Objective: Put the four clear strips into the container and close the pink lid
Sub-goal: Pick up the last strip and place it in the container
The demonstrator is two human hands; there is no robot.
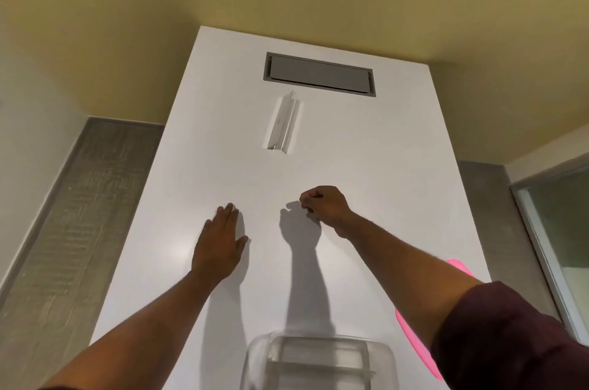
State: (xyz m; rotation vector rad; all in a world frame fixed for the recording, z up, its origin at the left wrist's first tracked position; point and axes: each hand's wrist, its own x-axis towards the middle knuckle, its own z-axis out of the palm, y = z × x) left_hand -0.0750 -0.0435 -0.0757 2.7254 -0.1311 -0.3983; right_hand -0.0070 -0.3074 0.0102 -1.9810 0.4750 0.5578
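A clear strip (282,125) lies lengthwise on the white table (382,166), far of both hands. The clear container (318,361) sits at the near edge with clear strips visible inside it. The pink lid (414,335) lies to its right, mostly hidden under my right forearm. My left hand (220,246) rests flat on the table, fingers extended and holding nothing. My right hand (325,204) hovers above the table with its fingers curled into a fist; I see nothing in it.
A grey recessed cable flap (318,74) sits in the table near the far edge. Grey floor shows on both sides of the table, and a glass panel (561,230) stands at the right.
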